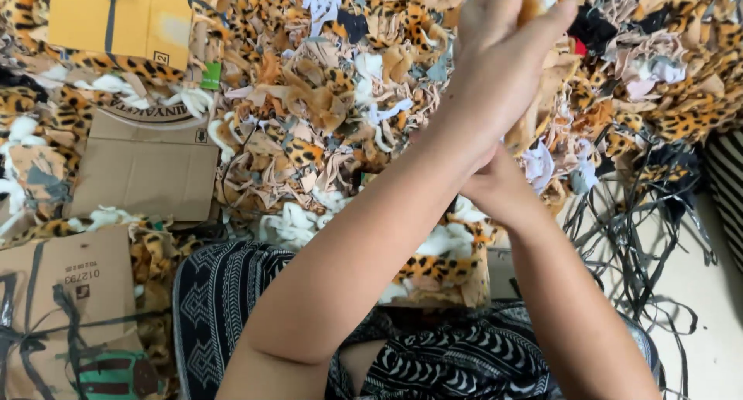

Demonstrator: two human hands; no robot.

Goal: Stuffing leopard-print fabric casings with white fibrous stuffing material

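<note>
Both hands, left hand and right hand, grip pressed around an upright leopard-print fabric strip.

Fabric scraps lie far across the floor; cardboard pieces left, loose straps right.

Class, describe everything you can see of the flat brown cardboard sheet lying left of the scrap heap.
The cardboard sheet is plain brown corrugated board, lying flat and roughly square, with creases and a curved dark print along its top edge. Leopard-print and white fabric scraps overlap its top and right edges. Neither hand touches it.
</note>
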